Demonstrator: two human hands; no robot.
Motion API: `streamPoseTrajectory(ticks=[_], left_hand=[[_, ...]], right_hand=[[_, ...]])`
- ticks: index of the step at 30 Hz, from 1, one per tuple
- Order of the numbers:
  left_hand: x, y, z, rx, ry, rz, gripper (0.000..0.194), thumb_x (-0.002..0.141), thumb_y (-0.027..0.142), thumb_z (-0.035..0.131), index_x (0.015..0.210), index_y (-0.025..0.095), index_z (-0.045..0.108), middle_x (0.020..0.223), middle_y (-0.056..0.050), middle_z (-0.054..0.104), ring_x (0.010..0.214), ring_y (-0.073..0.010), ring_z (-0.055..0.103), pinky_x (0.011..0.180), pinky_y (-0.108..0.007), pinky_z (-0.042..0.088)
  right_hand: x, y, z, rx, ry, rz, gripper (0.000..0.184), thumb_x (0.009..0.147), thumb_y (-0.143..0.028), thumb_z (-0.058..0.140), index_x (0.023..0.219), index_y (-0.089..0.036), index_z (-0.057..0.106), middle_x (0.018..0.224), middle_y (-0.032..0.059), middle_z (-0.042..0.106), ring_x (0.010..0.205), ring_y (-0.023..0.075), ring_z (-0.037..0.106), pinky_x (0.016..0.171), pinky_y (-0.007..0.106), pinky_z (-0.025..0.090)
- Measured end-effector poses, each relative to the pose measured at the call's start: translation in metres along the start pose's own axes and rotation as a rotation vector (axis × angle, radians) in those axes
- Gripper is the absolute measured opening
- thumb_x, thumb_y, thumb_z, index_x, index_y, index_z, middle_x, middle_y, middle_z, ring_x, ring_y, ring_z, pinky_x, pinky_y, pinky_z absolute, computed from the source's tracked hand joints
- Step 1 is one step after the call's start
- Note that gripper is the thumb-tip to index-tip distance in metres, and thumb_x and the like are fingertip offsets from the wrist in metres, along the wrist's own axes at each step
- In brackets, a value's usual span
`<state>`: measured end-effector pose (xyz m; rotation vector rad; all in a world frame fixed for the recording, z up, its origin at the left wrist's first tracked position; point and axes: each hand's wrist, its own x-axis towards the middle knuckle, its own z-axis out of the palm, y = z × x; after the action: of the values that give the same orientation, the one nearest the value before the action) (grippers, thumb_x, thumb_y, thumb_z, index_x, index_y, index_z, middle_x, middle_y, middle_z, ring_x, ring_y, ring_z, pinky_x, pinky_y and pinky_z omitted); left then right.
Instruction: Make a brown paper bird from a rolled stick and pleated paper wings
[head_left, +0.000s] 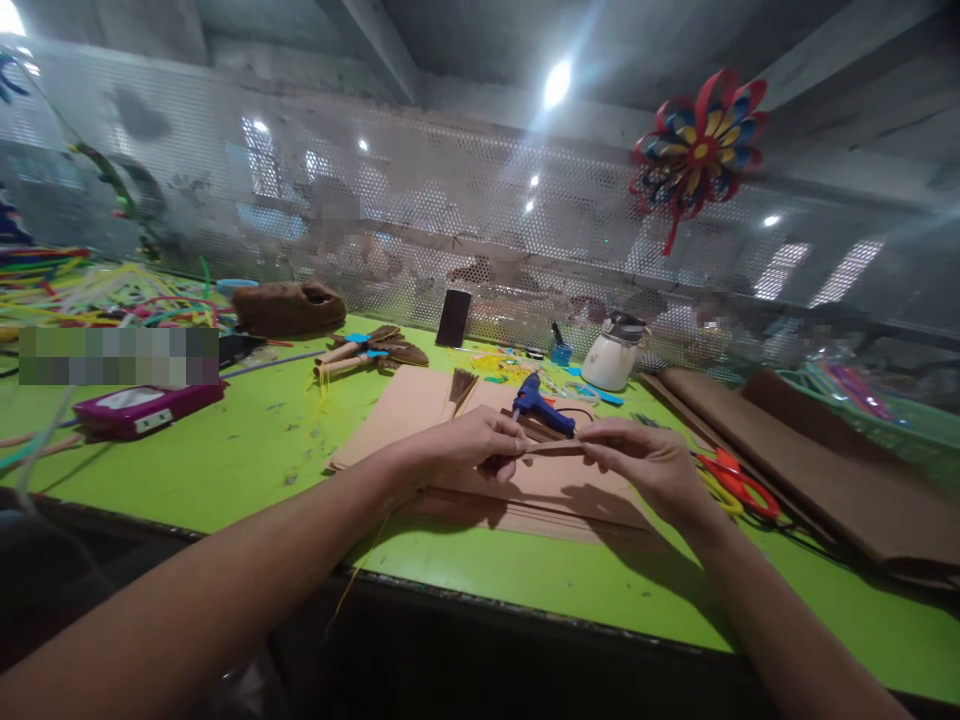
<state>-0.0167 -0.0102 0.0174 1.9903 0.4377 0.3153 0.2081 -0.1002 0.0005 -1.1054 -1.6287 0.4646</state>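
A narrow brown strip (553, 448), perhaps paper, is stretched between my two hands. My left hand (491, 442) pinches its left end between thumb and fingers. The right end is pinched by the fingertips of my right hand (637, 455). Just behind the strip, a blue glue gun (538, 405) rests with its nozzle pointing down to the left. Under both hands lies a stack of tan paper sheets (405, 405). A bundle of thin brown strips (463, 388) lies on the stack, close behind my left hand.
Orange-handled scissors (739, 482) and folded brown sheets (817, 460) lie to the right. A white jug (611, 355), a phone (454, 318) and yellow scraps (510, 368) are at the back. Leaf-like brown pieces (375, 348), a purple box (150, 408) and coloured strands (112, 290) occupy the left.
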Motion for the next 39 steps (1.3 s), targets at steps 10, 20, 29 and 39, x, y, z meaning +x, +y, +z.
streamPoseTrajectory(ticks=[10, 20, 29, 39], left_hand=[[-0.002, 0.005, 0.004, 0.23, 0.036, 0.061, 0.023, 0.082, 0.026, 0.044, 0.064, 0.015, 0.052, 0.055, 0.002, 0.049, 0.05, -0.008, 0.041, 0.051, -0.021, 0.032], [0.0, 0.006, 0.005, 0.256, 0.063, 0.039, 0.029, 0.087, 0.034, 0.04, 0.069, 0.015, 0.054, 0.057, 0.001, 0.051, 0.053, -0.0093, 0.044, 0.055, -0.023, 0.034], [0.003, 0.003, 0.002, -0.103, -0.001, 0.019, 0.025, 0.086, 0.036, 0.045, 0.075, 0.015, 0.054, 0.061, 0.0, 0.054, 0.054, -0.0094, 0.046, 0.057, -0.025, 0.037], [-0.006, 0.0, 0.023, -0.562, -0.148, -0.061, 0.022, 0.089, 0.032, 0.044, 0.09, 0.014, 0.057, 0.061, -0.001, 0.058, 0.055, -0.0085, 0.048, 0.068, -0.028, 0.04]], right_hand=[[0.0, -0.003, 0.0, -0.037, -0.021, 0.009, 0.011, 0.074, -0.028, 0.067, 0.079, -0.019, 0.069, 0.083, 0.0058, 0.065, 0.074, 0.0176, 0.059, 0.061, 0.028, 0.048], [-0.001, 0.004, 0.0, 0.098, -0.029, 0.147, 0.015, 0.076, -0.031, 0.067, 0.079, -0.017, 0.068, 0.068, 0.0033, 0.063, 0.063, 0.0145, 0.055, 0.062, 0.028, 0.044], [0.004, 0.002, 0.002, 0.512, -0.023, 0.262, 0.025, 0.081, -0.038, 0.058, 0.087, -0.016, 0.068, 0.078, 0.0079, 0.065, 0.063, 0.0157, 0.057, 0.059, 0.031, 0.047], [-0.004, -0.005, 0.009, 0.427, -0.238, 0.267, 0.037, 0.073, -0.03, 0.07, 0.108, -0.018, 0.063, 0.083, 0.0062, 0.067, 0.072, 0.0166, 0.061, 0.073, 0.035, 0.049]])
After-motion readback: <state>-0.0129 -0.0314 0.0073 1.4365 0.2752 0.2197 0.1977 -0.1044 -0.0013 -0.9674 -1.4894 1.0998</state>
